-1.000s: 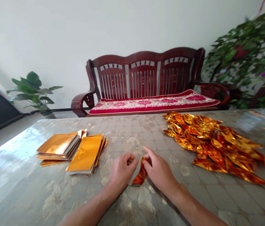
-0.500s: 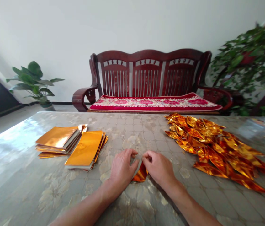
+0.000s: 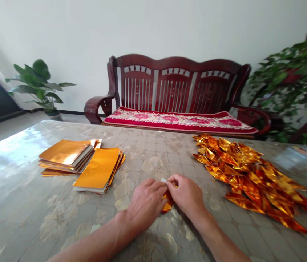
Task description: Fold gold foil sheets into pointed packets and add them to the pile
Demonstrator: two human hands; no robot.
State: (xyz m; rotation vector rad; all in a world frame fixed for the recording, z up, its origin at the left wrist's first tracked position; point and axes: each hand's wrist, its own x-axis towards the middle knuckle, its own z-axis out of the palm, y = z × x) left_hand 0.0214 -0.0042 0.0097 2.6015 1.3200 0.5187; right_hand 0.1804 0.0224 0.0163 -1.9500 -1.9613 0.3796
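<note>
A small sheet of gold foil paper (image 3: 167, 206), partly folded, lies on the table under my fingers. My left hand (image 3: 148, 198) bends over its left side, fingers together and pressing on it. Pinched between thumb and forefinger of my right hand (image 3: 185, 193) is the paper's upper right part, where a pale corner shows. Most of the sheet is hidden beneath both hands. To the right spreads a heap of folded gold foil pieces (image 3: 247, 174) with pointed ends. Flat gold foil sheets are stacked at the left, one stack (image 3: 65, 152) behind another stack (image 3: 97, 169).
A patterned cover lies over the table (image 3: 148, 240). Beyond its far edge stands a dark red wooden bench (image 3: 173, 87) with a red floral cushion (image 3: 180, 120). Clear plastic wrapping (image 3: 292, 156) lies at the far right. Potted plants flank the bench.
My left hand has moved right and closed down onto the foil paper, covering more of it. My right hand keeps its pinch. The view has tilted slightly.
</note>
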